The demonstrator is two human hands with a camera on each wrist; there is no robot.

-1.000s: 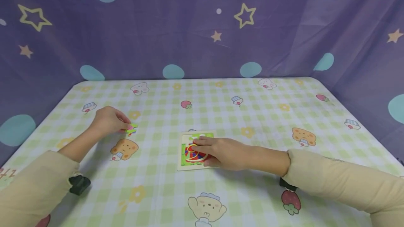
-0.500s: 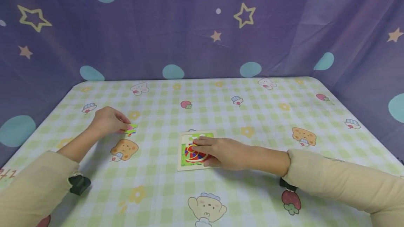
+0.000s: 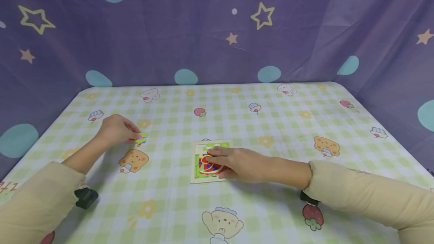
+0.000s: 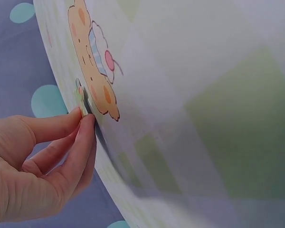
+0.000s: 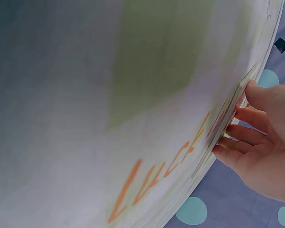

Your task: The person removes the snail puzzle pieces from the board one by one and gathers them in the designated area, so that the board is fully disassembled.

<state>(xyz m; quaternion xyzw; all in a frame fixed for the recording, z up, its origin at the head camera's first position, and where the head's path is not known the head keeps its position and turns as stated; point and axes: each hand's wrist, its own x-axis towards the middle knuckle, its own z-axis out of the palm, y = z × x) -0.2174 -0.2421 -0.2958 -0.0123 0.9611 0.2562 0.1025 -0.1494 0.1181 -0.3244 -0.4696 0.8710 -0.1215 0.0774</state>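
Observation:
On the left of the table my left hand [image 3: 116, 129] pinches a small colourful puzzle piece [image 3: 142, 138] between thumb and fingertips, just above the cloth. In the left wrist view the piece [image 4: 80, 97] appears nearly edge-on at the fingertips. A square puzzle board [image 3: 193, 170] with a pale wooden frame lies flat at mid-table. Its picture has green ground with a red, blue and yellow figure. My right hand [image 3: 245, 165] rests on the board's right part, fingers extended over it, hiding that side. In the right wrist view fingertips touch the board [image 5: 240, 92].
A green-and-white checked tablecloth [image 3: 169, 214] printed with bears, cupcakes and flowers covers the table. Behind it hangs a purple curtain [image 3: 190, 40] with stars and blue dots. A dark strap [image 3: 86, 197] shows below the left sleeve.

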